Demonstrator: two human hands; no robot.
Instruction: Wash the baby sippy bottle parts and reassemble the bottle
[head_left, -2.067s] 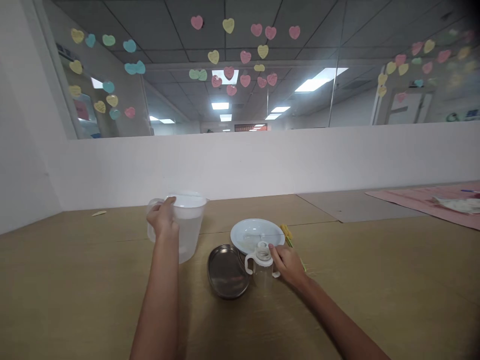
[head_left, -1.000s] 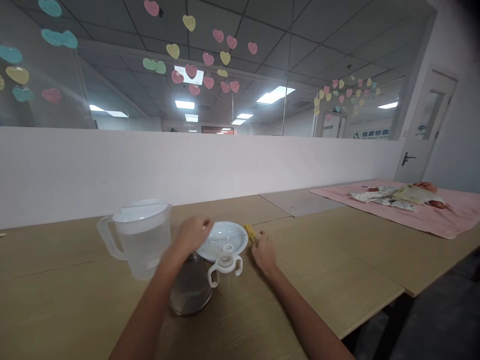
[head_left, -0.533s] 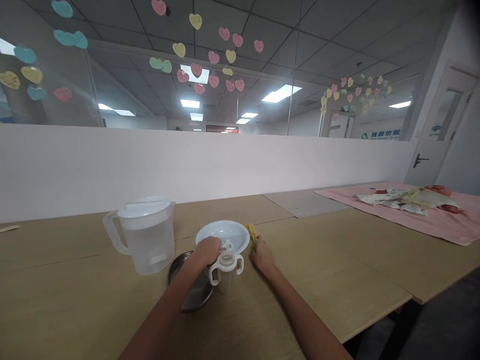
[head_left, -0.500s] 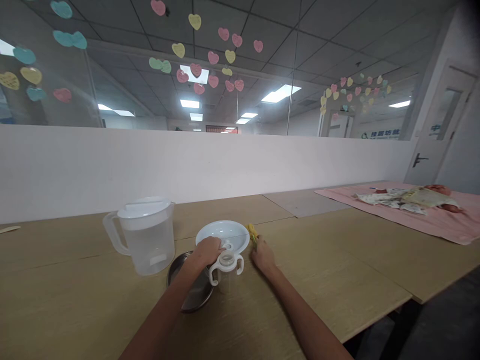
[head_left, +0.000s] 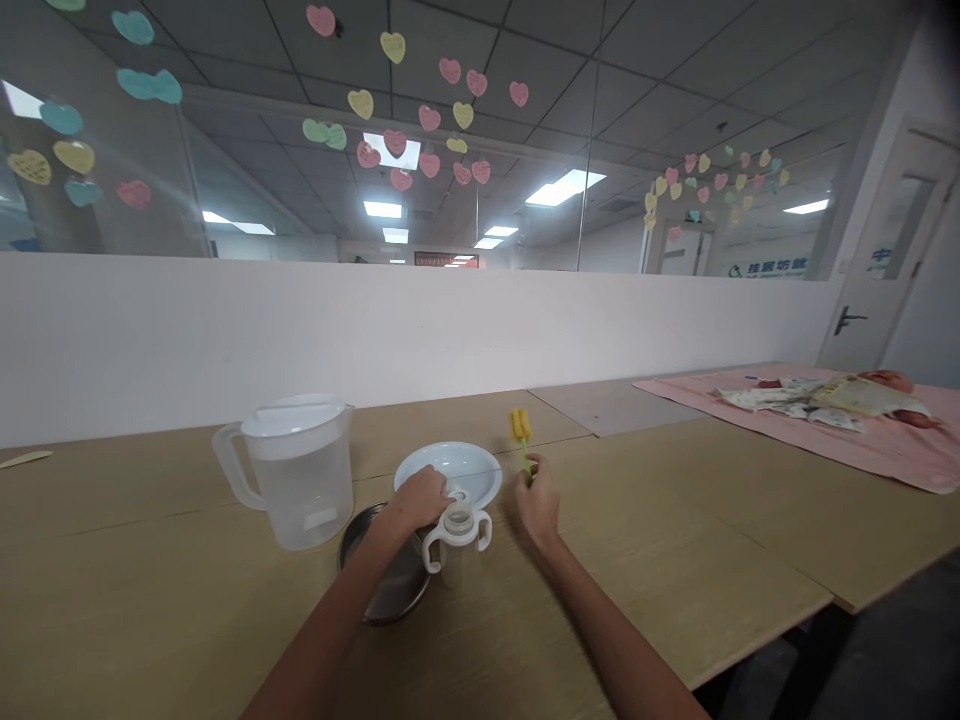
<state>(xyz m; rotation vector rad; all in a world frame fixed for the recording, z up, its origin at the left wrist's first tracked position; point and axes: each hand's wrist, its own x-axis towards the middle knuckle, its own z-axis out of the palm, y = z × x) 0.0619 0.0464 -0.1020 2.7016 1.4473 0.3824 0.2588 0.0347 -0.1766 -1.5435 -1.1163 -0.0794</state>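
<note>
My right hand [head_left: 538, 497] grips the green handle of a yellow sponge brush [head_left: 520, 425], its head pointing up and away from me. My left hand [head_left: 421, 497] is closed on a small white bottle collar [head_left: 457, 495], at the near rim of a white bowl [head_left: 480, 462]. Just below it stands a clear baby bottle [head_left: 458, 518] with an uncovered mouth and two white side handles. Under my left forearm lies a round steel tray [head_left: 397, 590], partly covered by the arm.
A lidded translucent pitcher [head_left: 304, 480] holding clear liquid stands left of the bowl. Far left lies a flat wooden stick [head_left: 26, 459]. At right, a baby doll [head_left: 862, 393] in clothes lies on a pink cloth [head_left: 892, 460]. A white wall [head_left: 480, 330] bounds the table's back.
My right hand has raised and turned the sponge brush, so its yellow head now stands more upright and clear of the bowl's rim. My left hand stays with the collar at the bowl.
</note>
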